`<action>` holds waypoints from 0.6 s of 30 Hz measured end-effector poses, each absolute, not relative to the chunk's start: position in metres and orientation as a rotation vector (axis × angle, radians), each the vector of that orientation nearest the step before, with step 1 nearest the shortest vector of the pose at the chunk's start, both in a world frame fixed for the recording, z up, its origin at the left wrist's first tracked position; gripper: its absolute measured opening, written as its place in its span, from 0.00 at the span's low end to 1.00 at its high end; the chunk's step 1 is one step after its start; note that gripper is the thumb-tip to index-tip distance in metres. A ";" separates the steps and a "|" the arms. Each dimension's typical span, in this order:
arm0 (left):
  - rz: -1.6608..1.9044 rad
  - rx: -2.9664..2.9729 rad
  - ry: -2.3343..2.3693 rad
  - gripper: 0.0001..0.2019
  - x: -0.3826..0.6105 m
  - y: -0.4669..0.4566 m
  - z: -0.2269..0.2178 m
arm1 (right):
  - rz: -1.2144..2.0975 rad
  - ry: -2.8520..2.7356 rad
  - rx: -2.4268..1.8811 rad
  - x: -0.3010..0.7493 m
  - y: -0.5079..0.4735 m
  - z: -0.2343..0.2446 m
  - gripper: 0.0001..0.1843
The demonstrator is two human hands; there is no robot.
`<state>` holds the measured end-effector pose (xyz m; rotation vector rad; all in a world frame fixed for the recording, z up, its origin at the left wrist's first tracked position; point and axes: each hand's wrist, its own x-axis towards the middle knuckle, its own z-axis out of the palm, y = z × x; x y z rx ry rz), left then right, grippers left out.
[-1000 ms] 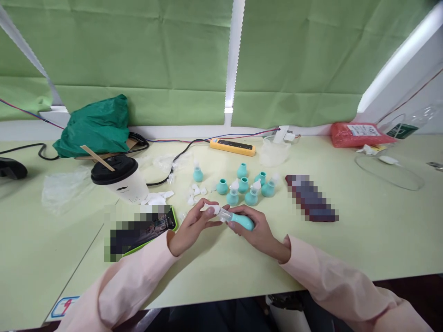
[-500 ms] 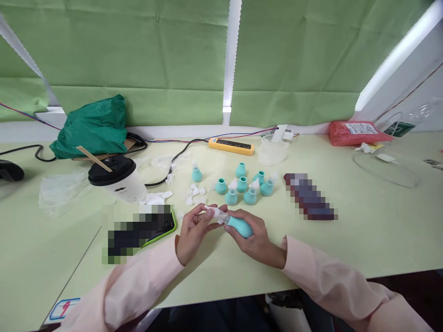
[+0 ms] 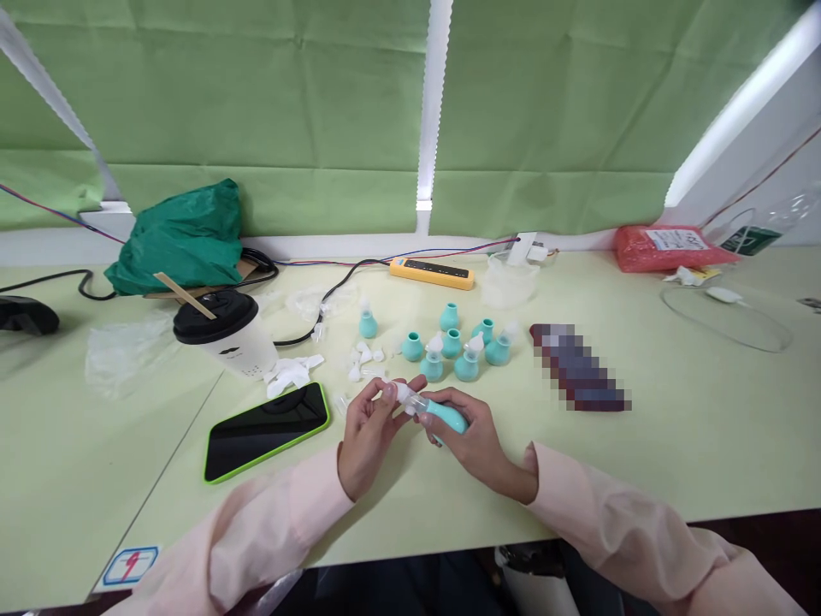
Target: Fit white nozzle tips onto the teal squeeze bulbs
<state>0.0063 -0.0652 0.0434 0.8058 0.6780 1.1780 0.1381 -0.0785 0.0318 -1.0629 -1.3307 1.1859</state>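
Observation:
My right hand [image 3: 475,428] is wrapped round the teal squeeze bulb [image 3: 449,414] of a nasal aspirator, its thumb lying across the side. A clear collar [image 3: 418,404] joins the bulb to a white nozzle tip [image 3: 401,391]. That tip is pinched between the thumb and fingers of my left hand [image 3: 370,428], which partly hide it. Just beyond my hands stand several more teal bulbs [image 3: 412,346], some open at the top and some fitted with white or clear tips. Loose white tips [image 3: 365,352] lie in a small pile to their left.
A green-edged phone [image 3: 266,432] lies left of my hands, with a lidded cup [image 3: 224,329] and crumpled tissue [image 3: 292,374] behind it. Farther back are a green bag [image 3: 183,239], a yellow power strip [image 3: 431,273] and a clear plastic bag [image 3: 510,281]. A pixelated dark item [image 3: 581,368] lies right.
The view has shifted slightly. My right thumb and fingers have moved round the bulb, covering more of it. My left hand keeps its pinch on the tip.

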 end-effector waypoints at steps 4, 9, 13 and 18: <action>1.148 0.840 0.705 0.08 0.006 -0.063 0.045 | 1.448 -1.188 -0.947 0.137 -0.075 0.036 0.11; 1.144 0.938 0.709 0.08 0.004 -0.061 0.043 | 1.537 -1.134 -0.929 0.137 -0.076 0.040 0.11; 1.158 1.008 0.697 0.07 0.004 -0.060 0.042 | 1.491 -1.158 -0.939 0.137 -0.077 0.041 0.11; 1.137 1.049 0.727 0.08 0.003 -0.060 0.044 | 1.485 -1.166 -0.949 0.138 -0.077 0.042 0.13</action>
